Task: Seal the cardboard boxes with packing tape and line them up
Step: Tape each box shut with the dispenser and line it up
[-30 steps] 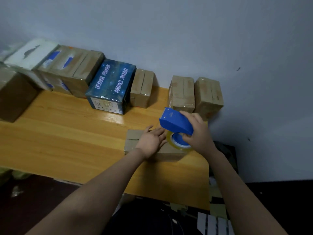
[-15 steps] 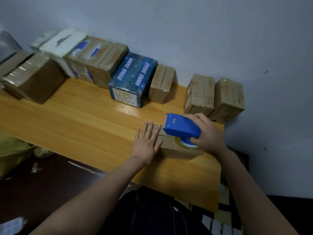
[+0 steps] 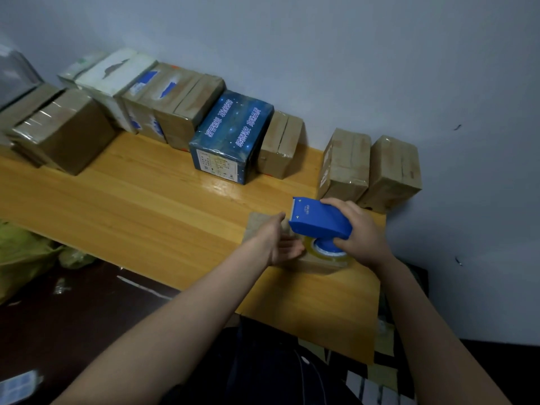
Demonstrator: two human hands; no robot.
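Note:
A small flat cardboard box (image 3: 258,226) lies near the front right of the wooden table (image 3: 152,206). My right hand (image 3: 361,233) grips a blue tape dispenser (image 3: 318,220) with a clear tape roll (image 3: 327,254) sitting on top of the box. My left hand (image 3: 279,239) is turned on edge beside the dispenser, palm facing it, fingers relaxed over the box. A line of taped boxes stands along the wall: two brown boxes (image 3: 368,168) at the right, a small brown box (image 3: 279,144), a blue printed box (image 3: 230,135), and more to the left.
Further taped brown boxes (image 3: 58,130) sit at the table's left end. A white box (image 3: 117,80) stands in the row by the wall. Green bags (image 3: 23,255) lie on the dark floor at the left. The table's right edge is just beyond the dispenser.
My left hand has lifted from lying flat on the box and turned on edge toward the dispenser. The dispenser stays on the box in my right hand. The view shifted slightly.

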